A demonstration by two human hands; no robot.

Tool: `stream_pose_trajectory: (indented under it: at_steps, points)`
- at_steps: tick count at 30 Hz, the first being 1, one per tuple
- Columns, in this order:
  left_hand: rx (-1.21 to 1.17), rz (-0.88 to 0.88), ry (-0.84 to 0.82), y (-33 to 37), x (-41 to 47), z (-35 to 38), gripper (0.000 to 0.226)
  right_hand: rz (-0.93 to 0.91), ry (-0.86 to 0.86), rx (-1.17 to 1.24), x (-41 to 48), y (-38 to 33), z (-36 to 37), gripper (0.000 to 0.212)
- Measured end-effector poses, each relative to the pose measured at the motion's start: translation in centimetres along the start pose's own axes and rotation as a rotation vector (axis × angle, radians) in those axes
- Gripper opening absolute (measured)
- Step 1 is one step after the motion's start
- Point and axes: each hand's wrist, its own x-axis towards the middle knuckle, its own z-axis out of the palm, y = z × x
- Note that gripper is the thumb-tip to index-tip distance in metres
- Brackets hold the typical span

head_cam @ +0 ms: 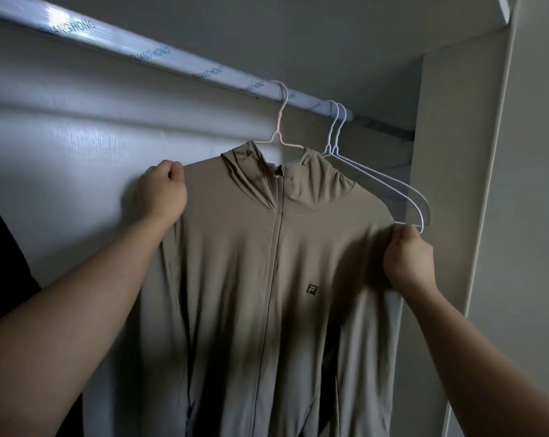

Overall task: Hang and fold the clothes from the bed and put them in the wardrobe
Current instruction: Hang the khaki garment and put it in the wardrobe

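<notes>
Fingers of the left hand are curled tight into a fist round the shoulder edge of a taupe, zip-front hooded jacket of thin smooth fabric, knuckles up and the thumb tucked against the cloth. Fingers of the right hand are bunched closed, pinching the jacket's other shoulder tip, which sits lower and nearer the camera than the left-hand one. Between the two grips the jacket hangs spread flat, front facing the camera, its long zip closed up to the collar and a small dark square logo on the chest, nearer the right hand. Above and between the hands, the hood slumps round the neck of a pale pink wire hanger, which carries the jacket and is hooked over a round wardrobe rail wrapped in clear film printed with blue letters. Just beyond the right fingers hang two bare white wire hangers, hooked on the same rail beside the pink one; one of their lower ends passes right by the right fingertips, and whether it touches them cannot be told. Behind the jacket is the pale grained back panel of the wardrobe, and past the right hand stands its light side panel. Both bare forearms reach in from the bottom corners.
</notes>
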Motion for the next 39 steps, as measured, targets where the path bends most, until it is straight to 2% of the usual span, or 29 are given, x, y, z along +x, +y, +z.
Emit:
stream_pose_trajectory:
  at_steps: [3,6,8,11,14,17,22,25,30,35,39]
  points:
    - [0.11,0.096,0.016,1.2,0.1,0.2,0.036,-0.061,0.125,-0.13,0.3,-2.5,0.2,0.029]
    - [0.094,0.201,-0.002,2.7,0.2,0.8,0.034,-0.231,0.311,-0.202,0.3,-6.1,0.9,0.034]
    - [0.066,0.27,-0.027,3.7,0.4,1.4,0.034,-0.345,0.282,-0.192,1.1,-8.9,1.5,0.032]
    - [0.02,0.373,-0.077,5.4,0.5,2.1,0.035,-0.464,0.112,-0.117,2.5,-12.8,2.6,0.035]
    - [-0.052,0.429,-0.116,6.6,0.6,2.7,0.034,-0.433,-0.052,-0.108,3.5,-15.3,3.8,0.039]
    - [-0.058,0.398,-0.147,6.3,0.8,3.0,0.031,-0.353,-0.055,-0.075,4.1,-16.0,4.4,0.038]
    - [-0.02,0.337,-0.132,6.0,0.5,3.3,0.033,-0.169,-0.084,0.13,4.8,-15.5,4.0,0.025]
    - [-0.012,0.331,-0.135,7.6,0.5,3.3,0.03,-0.197,-0.107,0.128,5.2,-16.4,3.7,0.028]
    - [-0.099,0.387,-0.218,9.3,1.1,3.8,0.017,-0.279,-0.161,0.132,5.6,-17.7,3.8,0.022]
    - [-0.078,0.339,-0.252,7.6,1.3,3.9,0.027,-0.221,-0.182,0.135,5.5,-16.8,3.1,0.026]
    - [-0.069,0.284,-0.228,7.6,1.3,3.7,0.041,-0.249,-0.169,0.074,5.2,-16.3,2.9,0.036]
